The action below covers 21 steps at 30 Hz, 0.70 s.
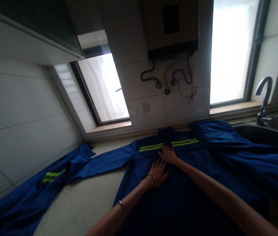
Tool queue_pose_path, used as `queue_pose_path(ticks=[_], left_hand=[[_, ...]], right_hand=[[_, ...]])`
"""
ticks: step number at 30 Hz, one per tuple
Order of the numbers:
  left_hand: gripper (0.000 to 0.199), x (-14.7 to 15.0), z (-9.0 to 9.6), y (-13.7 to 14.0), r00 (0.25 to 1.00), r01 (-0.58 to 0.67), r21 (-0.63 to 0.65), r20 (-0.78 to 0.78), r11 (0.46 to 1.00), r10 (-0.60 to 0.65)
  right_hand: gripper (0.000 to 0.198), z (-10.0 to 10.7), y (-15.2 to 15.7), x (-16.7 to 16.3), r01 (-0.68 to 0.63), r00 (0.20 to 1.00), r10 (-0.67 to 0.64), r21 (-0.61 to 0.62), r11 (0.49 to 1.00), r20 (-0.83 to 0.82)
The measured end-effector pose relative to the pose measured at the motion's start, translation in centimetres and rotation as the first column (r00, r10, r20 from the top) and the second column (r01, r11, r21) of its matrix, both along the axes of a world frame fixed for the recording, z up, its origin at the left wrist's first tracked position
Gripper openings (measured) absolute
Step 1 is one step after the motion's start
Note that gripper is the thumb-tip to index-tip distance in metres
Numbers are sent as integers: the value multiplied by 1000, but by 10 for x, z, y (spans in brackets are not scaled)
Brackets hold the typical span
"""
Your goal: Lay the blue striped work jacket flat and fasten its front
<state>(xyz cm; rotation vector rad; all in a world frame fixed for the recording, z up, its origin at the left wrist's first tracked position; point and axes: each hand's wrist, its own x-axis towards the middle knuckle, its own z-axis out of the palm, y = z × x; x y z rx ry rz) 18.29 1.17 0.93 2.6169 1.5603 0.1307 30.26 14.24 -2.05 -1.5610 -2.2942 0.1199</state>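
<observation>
A dark blue work jacket (183,193) with yellow-green reflective stripes lies spread on the counter, its collar toward the wall. My left hand (157,173), with bangles on the wrist and forearm, rests flat on the jacket's front, fingers spread. Just above and to its right, my right hand (168,154) lies on the chest near the gap between the two stripes, fingers also apart. Neither hand grips the cloth. One sleeve (114,159) stretches to the left. The jacket's lower part is dark and hard to make out.
Another blue garment (52,183) with a reflective band lies along the left wall. More blue cloth (217,131) reaches toward the sink (249,132) and its faucet (265,98) at right. A water heater (173,26) with pipes hangs above, between two windows. A cabinet (30,42) overhangs the left.
</observation>
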Motion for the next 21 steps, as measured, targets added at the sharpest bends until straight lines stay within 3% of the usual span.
queue_pose_path(ticks=[5,8,10,13,16,21], left_hand=[[48,1,6,-10,1000,-12,131,-5,991,13],[48,-9,13,-34,997,-48,128,-52,991,55],[53,-20,18,-59,996,-26,114,-86,993,36],[62,-39,22,-107,983,102,104,-161,989,-85],[76,-51,20,-148,959,167,51,-242,985,-150],[105,-58,15,-172,931,146,-66,-327,987,-160]], right_hand=[[64,8,-7,0,-23,998,21,-36,999,-62],[56,20,-11,17,-67,990,58,-68,995,-127],[57,27,-23,38,-112,986,107,-32,993,-127],[65,34,-58,75,-219,973,219,2,976,-78],[67,37,-102,100,-334,943,333,-54,941,-21],[65,35,-150,100,-441,888,457,-188,877,51]])
